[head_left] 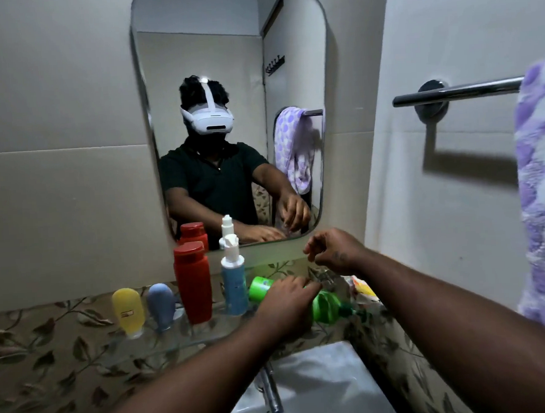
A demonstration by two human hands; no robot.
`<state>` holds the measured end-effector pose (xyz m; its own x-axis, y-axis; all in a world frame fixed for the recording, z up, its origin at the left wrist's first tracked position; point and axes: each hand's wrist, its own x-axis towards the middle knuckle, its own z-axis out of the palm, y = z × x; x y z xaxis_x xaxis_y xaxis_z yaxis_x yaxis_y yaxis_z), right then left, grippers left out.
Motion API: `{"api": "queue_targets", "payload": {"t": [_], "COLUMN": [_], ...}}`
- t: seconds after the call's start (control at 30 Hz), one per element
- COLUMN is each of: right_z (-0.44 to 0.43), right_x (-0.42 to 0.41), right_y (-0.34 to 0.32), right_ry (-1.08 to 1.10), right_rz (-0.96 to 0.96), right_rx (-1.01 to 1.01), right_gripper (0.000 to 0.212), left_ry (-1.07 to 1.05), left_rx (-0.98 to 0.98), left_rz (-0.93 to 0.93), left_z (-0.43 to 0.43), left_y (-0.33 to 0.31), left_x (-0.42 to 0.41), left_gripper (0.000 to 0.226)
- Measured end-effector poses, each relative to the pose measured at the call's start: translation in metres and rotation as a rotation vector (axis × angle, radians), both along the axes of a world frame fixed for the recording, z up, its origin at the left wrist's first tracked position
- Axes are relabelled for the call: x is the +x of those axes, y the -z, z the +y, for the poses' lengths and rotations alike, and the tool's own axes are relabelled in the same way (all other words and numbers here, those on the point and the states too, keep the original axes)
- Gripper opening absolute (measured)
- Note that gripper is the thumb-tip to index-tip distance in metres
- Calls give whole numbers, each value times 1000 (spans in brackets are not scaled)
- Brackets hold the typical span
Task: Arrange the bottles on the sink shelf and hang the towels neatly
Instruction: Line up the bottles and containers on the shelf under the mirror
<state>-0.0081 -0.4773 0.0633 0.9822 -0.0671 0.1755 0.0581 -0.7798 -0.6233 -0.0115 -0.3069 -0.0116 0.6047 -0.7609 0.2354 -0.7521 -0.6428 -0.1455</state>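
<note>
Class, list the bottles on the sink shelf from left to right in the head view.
yellow bottle → blue-grey bottle → red bottle → white-and-blue pump bottle → green bottle, lying on its side under the left hand.
</note>
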Motion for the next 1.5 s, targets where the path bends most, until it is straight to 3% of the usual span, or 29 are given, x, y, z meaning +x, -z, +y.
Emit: {"api": "queue_targets", "payload": {"t": [0.23,0.4,0.5,0.67,0.8,1.0,1.2,1.33,1.5], "right_z": [-34,-45,-46,-41,-44,-38,-3,11,28], "right_x": [-29,-36,-34,-30,-35,-39,-30,-19,-4], "right_y": [1,7,9,11,10,23,31,29,25], "right_ry": [145,155,139,6,-119,-184,-215,-189,-118], "right_rz": [-54,-52,-57,17,111,284,172,50,-13], "right_rx": [-10,-8,-14,43,204,464,564,472,515], "right_gripper": [17,15,15,24,38,47,44,48,36], "left_ry": [-46,-24,26,70,57,8,-40,-109,-151], "left_rx": [155,135,127,-97,-388,-664,-752,-729,-651], "left_rz": [-32,-76,-83,-86,9,172,246,293,258], "left_z": [-38,-47,-44,-27,-10,3,12,17,27], "left_y": [25,36,39,28,4,-26,-46,-64,-92], "left_x": [20,15,12,3,-1,13,30,43,54], "left_gripper": [86,43,43,41,47,57,65,68,61]}}
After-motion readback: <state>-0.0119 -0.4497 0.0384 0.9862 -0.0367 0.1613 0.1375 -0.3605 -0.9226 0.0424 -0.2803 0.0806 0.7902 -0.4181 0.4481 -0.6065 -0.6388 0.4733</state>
